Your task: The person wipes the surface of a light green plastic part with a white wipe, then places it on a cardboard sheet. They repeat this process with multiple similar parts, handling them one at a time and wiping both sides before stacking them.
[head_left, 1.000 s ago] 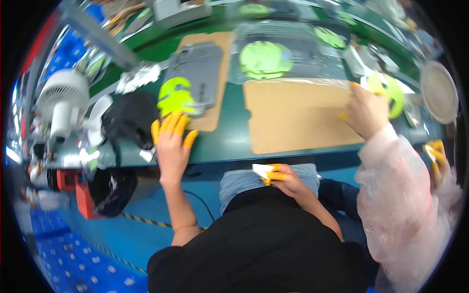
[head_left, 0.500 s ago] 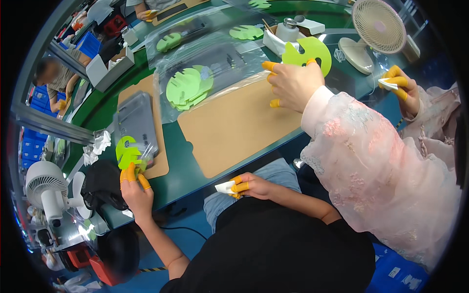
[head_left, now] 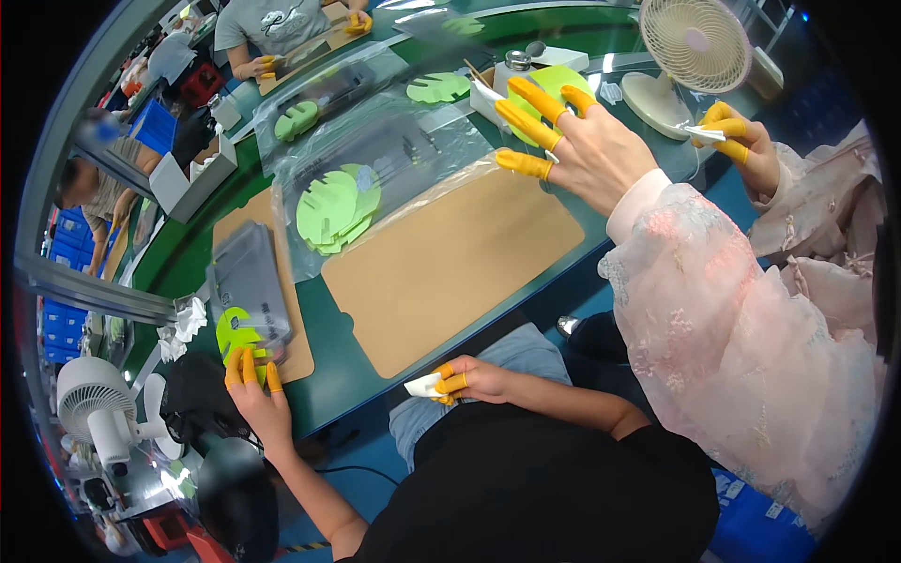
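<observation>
My left hand, in yellow finger cots, is closed on the lower edge of a lime-green leaf-shaped cutout. That cutout overlaps the near end of a dark grey panel in clear film, which lies on a brown board. Over my lap, my right hand pinches a folded white cloth between yellow-covered fingers. A bare brown board lies on the table in front of me. Beyond it, a stack of pale green cutouts rests on a film-wrapped panel.
At the right, a co-worker's pink-sleeved arm reaches across, the hand beside a green cutout; their other hand holds a white cloth. Fans stand at right and left. A metal post runs at left.
The view has shifted, so the table sits lower. The co-worker's reaching hand has spread its fingers, and the green cutout by it looks lower and flatter. My hands keep their holds.
</observation>
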Available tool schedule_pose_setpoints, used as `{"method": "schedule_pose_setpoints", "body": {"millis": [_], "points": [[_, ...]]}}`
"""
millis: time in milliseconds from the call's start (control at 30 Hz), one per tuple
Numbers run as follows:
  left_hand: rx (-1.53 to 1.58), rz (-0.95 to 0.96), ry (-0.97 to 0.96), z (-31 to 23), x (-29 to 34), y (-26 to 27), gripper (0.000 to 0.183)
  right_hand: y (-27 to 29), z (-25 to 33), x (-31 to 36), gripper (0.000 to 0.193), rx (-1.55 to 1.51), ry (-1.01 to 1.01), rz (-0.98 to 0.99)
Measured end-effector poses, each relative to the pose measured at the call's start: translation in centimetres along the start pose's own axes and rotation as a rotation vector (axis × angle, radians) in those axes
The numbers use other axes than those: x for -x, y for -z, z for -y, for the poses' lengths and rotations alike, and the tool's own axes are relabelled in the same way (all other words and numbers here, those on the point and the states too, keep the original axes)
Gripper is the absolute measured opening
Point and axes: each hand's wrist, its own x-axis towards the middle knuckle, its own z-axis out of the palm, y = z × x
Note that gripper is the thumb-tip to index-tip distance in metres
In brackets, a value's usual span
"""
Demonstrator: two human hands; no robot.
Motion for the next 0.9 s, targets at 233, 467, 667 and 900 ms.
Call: {"method": "schedule_pose_setpoints", "body": {"millis": [233,467,667,900], "points": [[-0.043,-0.085,-0.034,1.1,-0.3,0.2,0.020,0.4,0.1,-0.1,0.022,-0.008,0.009,0.006],[-0.110,-0.329,-0.003,2.8,0.0,0.9,0.019,0.4,0.0,-0.1,0.023,-0.016,0.006,-0.021],[-0.142,-0.379,-0.028,2.7,0.0,1.1,0.018,0.5,0.3,-0.2,0.023,-0.013,-0.001,-0.019],[0.000,-0.588,0.049,0.9,-0.5,2.4,0.018,0.3,0.4,0.0,0.023,-0.008,0.004,-0.029]]}}
